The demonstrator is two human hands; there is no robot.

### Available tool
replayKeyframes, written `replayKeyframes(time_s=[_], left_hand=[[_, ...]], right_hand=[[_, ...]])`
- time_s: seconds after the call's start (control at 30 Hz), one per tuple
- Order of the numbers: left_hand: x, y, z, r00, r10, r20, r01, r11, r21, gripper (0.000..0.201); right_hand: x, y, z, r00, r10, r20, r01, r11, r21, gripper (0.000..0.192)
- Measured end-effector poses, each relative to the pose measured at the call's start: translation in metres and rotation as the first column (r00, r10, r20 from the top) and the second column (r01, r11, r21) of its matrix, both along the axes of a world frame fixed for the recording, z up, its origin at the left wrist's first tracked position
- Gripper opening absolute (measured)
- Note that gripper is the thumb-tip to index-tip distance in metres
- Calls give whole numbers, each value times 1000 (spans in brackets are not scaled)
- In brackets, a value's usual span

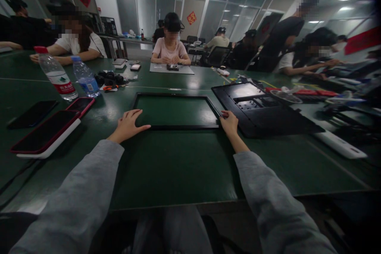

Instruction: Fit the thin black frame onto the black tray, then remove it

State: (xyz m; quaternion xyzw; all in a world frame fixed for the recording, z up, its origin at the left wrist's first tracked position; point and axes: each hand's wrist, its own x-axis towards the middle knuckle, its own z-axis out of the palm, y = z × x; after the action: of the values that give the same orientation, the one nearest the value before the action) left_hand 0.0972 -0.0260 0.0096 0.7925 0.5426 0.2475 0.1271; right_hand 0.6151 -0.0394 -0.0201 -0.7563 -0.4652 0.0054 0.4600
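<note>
A thin black screen bezel [184, 127], an open rectangular frame, lies on the green table in front of me. At its near left corner is my left hand [126, 126], fingers spread and thumb stretched along the near bar; it rests against the bezel without closing round it. My right hand [229, 123] has its fingers curled at the near right corner, gripping the bezel's side bar. Just right of that hand lies a large black panel [285, 121] with a recessed middle, like a monitor's back cover. The bezel's left bar is partly hidden by my left hand.
Left stand a red-capped bottle [61, 77] and a blue-capped bottle [85, 77]. Near them lie a red-edged phone [44, 131], a dark phone [32, 114] and orange-handled pliers [110, 87]. A white bar-shaped object [342, 145] lies right. Across the table sits a person [169, 45].
</note>
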Motion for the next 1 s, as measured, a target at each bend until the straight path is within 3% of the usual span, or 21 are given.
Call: replayKeyframes(time_s=[0.1, 0.23, 0.43, 0.6, 0.73, 0.9, 1.0], left_hand=[[4, -4, 3, 995, -94, -44, 92, 994, -53, 66], [0, -2, 3, 991, -129, -31, 126, 989, -79, 45], [1, -3, 4, 995, -94, -14, 93, 994, -64, 41], [2, -7, 10, 999, -42, -31, 40, 996, -77, 44], [2, -6, 13, 1000, 7, -2, -7, 991, -130, 47], [1, -3, 11, 991, 47, 127, -28, 989, -143, 51], [1, -1, 10, 973, 74, 219, -51, 993, -111, 50]], right_hand=[[2, 2, -2, 1000, 7, -2, -7, 1000, 9, 39], [3, 4, -3, 1000, 20, 9, -20, 1000, -15, 42], [-3, 2, 0, 991, 132, 11, -132, 990, -43, 40], [-8, -2, 12, 943, 294, 154, -291, 956, -39, 50], [-2, -7, 28, 962, 224, 156, -239, 967, 86, 64], [18, -33, 58, 994, -47, 96, 21, 967, 254, 66], [32, -59, 77, 998, -33, 58, 18, 969, 245, 65]])
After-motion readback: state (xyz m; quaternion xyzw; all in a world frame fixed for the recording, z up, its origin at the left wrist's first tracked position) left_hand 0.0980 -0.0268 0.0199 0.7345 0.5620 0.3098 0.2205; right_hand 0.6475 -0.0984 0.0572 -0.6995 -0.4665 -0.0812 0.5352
